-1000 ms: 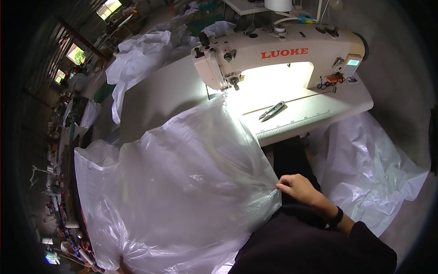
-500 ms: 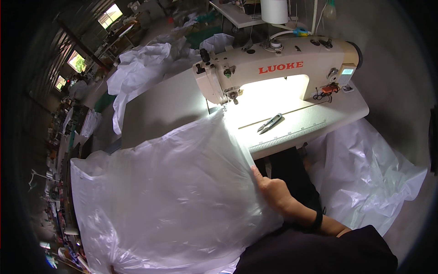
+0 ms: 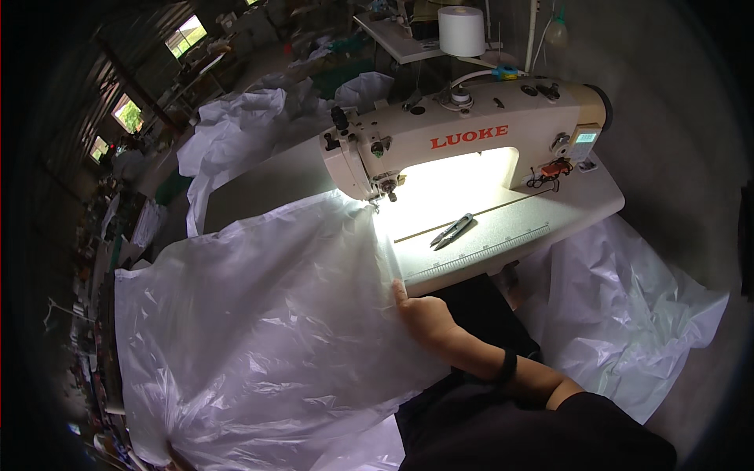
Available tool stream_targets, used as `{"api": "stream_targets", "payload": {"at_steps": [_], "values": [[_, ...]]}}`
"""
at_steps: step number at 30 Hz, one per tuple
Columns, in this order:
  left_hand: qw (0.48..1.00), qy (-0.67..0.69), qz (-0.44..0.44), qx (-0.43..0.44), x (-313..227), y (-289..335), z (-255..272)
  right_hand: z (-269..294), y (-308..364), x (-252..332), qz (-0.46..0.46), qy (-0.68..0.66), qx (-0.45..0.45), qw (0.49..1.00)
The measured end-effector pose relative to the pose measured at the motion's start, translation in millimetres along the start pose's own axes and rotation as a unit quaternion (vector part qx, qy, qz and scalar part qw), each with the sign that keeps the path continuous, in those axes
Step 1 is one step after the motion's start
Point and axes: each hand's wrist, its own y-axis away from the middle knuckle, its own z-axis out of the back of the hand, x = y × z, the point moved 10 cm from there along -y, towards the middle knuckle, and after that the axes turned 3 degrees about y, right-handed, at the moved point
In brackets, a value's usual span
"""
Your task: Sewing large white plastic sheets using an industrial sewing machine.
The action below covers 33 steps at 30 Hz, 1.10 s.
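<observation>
Two hands showed on one large, translucent white plastic sheet [image 3: 267, 322], which spread across the left and front of the view, its upper right corner at the metal presser foot [image 3: 376, 207] of one cream-coloured sewing machine [image 3: 471, 125]. The right hand [image 3: 430, 319], with one black band [image 3: 509, 364] around its wrist, had one index finger extended onto the sheet's right edge, beside the machine's pale worktop [image 3: 510, 228]; the other fingers were curled, and whether the thumb pinched from below I could not tell. Of the left hand [image 3: 179, 458], only a small, dark part showed at the lower left, where the sheet gathered into creases; I could not tell how its fingers stood.

One pair of grey metal thread snips [image 3: 453, 231] lay on the worktop. One white thread cone [image 3: 461, 33] stood behind the machine, and one crumpled, whitish plastic piece [image 3: 628, 314] hung at the right.
</observation>
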Motion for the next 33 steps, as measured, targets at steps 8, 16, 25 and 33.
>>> {"api": "stream_targets", "payload": {"at_steps": [8,16,25,33], "values": [[1.0,-0.02,-0.017,-0.017,22,-49,-13,1,-46,-16,-0.007,0.01,-0.08,0.997],[1.0,-0.009,-0.009,-0.024,32,-97,-16,-34,20,-36,-0.068,-0.634,-0.03,0.77],[0.999,-0.011,-0.021,-0.021,48,-126,-7,-71,39,38,0.076,-0.557,0.248,0.789],[0.999,-0.04,-0.032,0.001,43,-141,-54,-86,148,-37,-0.122,-0.74,0.287,0.596]]}}
